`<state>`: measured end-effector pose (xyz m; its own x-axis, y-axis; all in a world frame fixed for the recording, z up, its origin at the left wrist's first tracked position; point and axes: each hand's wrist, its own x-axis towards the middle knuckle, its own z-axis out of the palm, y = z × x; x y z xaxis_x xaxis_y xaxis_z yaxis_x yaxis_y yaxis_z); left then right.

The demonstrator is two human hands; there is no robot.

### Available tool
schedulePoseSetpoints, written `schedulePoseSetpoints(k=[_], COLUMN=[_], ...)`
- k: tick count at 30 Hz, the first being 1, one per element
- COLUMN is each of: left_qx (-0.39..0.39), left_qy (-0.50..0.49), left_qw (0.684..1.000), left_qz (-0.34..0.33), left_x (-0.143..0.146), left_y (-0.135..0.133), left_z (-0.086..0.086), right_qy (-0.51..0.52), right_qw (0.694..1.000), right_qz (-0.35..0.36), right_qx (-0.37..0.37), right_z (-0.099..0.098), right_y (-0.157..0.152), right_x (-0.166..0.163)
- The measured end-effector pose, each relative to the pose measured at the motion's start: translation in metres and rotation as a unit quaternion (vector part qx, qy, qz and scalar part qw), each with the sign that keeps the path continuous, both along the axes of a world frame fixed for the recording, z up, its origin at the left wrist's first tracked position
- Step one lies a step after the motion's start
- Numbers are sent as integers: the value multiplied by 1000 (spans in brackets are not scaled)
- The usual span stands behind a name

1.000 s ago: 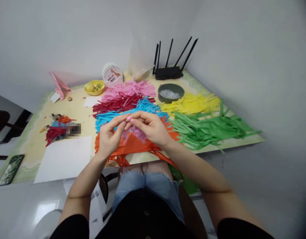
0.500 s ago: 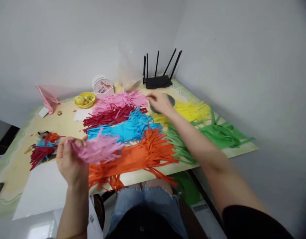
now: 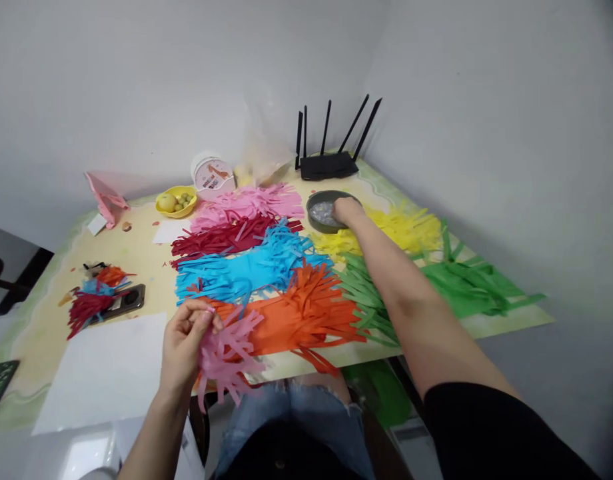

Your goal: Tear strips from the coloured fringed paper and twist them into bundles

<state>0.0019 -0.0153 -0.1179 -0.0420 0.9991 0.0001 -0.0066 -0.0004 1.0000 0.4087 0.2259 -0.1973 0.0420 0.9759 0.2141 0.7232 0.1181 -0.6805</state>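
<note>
My left hand (image 3: 187, 339) is closed, pinching the top of a pink paper tassel (image 3: 231, 357) whose fringe hangs over the table's front edge. My right hand (image 3: 347, 211) reaches into a dark round bowl (image 3: 314, 223) holding small clear, shiny pieces. Its fingers look drawn together, their tips partly hidden in the bowl; what they grip cannot be seen. Between the hands lie fringed paper strips: orange (image 3: 274, 323), blue (image 3: 249, 267), dark red (image 3: 226, 237) and pink (image 3: 254, 203). Yellow fringe (image 3: 406, 229) and green fringe (image 3: 454, 287) lie under and beyond my right forearm.
A black router (image 3: 329, 167) with upright antennas stands at the back corner. A white tub (image 3: 213, 177) and a yellow fruit dish (image 3: 176, 202) are behind the strips. At left lie a tassel bundle (image 3: 94, 303), a phone-like dark object (image 3: 129, 300) and white paper (image 3: 101, 367).
My right hand has gone from above the bowl down into it. My left hand has moved right and lower, and the pink tassel now hangs down instead of stretching sideways.
</note>
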Motion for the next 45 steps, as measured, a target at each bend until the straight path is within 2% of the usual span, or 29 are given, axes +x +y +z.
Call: schedulePoseSetpoints(k=[4, 7, 10, 13, 16, 19, 23, 30, 34, 41, 43, 45], left_qx=[-12, -5, 22, 65, 127, 176, 184, 215, 253, 311, 298, 270], left_qy=[-1, -11, -12, -13, -4, 21, 35, 113, 181, 294, 276, 208], left_qw=[1000, 999, 999, 997, 991, 984, 982, 970, 950, 904, 914, 940], left_qz=[-16, -32, -40, -49, -33, -9, -10, 2, -8, -2, -5, -7], left_x=[4, 9, 18, 32, 45, 48, 40, 25, 19, 15, 16, 16], left_y=[2, 5, 8, 10, 9, 3, -12, -32, -38, -43, -43, -41], left_z=[0, 2, 7, 13, 18, 19, 19, 20, 25, 26, 22, 19], right_qy=[48, 98, 192, 374, 429, 447, 442, 445, 416, 400, 383, 378], right_qw=[994, 990, 981, 914, 874, 856, 858, 861, 882, 887, 894, 896], right_qz=[-93, -99, -19, 146, 226, 260, 261, 248, 220, 229, 230, 231], right_qx=[-16, 2, 29, 58, 24, -1, -8, 14, 35, 33, 34, 24], right_z=[5, 21, 41, 60, 75, 86, 92, 94, 91, 80, 81, 84], right_y=[-2, -15, -48, -105, -165, -208, -234, -256, -264, -267, -267, -267], right_x=[7, -8, -50, -106, -154, -183, -201, -219, -227, -228, -226, -225])
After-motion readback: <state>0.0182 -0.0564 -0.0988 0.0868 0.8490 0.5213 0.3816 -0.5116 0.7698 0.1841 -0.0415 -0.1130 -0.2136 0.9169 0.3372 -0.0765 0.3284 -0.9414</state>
